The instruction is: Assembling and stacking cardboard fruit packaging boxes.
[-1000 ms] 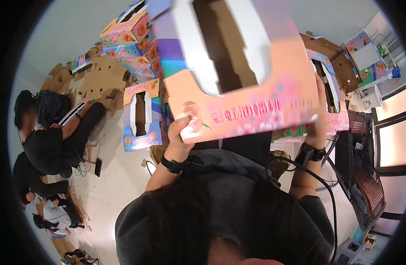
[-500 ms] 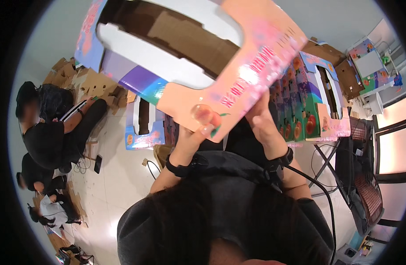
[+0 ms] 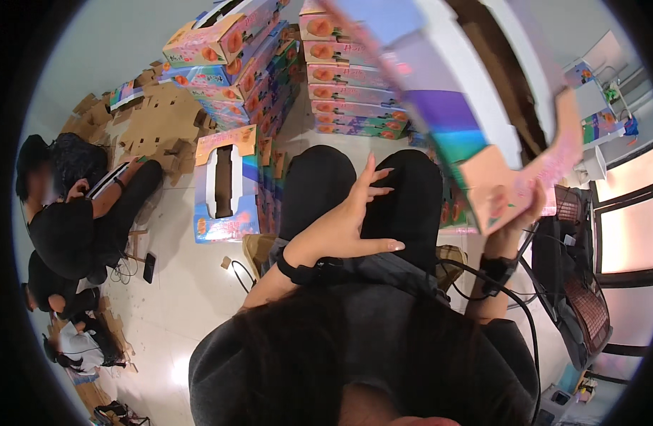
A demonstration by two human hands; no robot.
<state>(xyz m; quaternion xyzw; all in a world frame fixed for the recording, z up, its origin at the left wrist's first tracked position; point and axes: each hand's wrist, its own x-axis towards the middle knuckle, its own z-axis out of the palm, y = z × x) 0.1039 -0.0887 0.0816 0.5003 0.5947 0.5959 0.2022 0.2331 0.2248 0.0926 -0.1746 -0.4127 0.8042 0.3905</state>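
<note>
A printed cardboard fruit box (image 3: 447,113), coloured purple, green and peach, is held up at the upper right. Its long top opening shows brown inside. My right hand (image 3: 523,221) grips the box by its near lower corner, the fingers partly hidden behind the card. Over my lap, my left hand (image 3: 351,216) is apart from the box, its fingers spread and nothing in it. A similar box (image 3: 242,195) with a slot in its top stands on a stack just left of my knees.
Tall stacks of printed boxes (image 3: 245,89) and more boxes (image 3: 347,92) stand ahead. Flattened brown cardboard (image 3: 159,128) lies at the far left, near a seated person (image 3: 74,220). A phone (image 3: 149,268) lies on the floor. A black cable (image 3: 511,295) hangs by my right arm.
The box has swung from in front of me to the right and turned more upright. My left hand has let go of it and opened over my lap.
</note>
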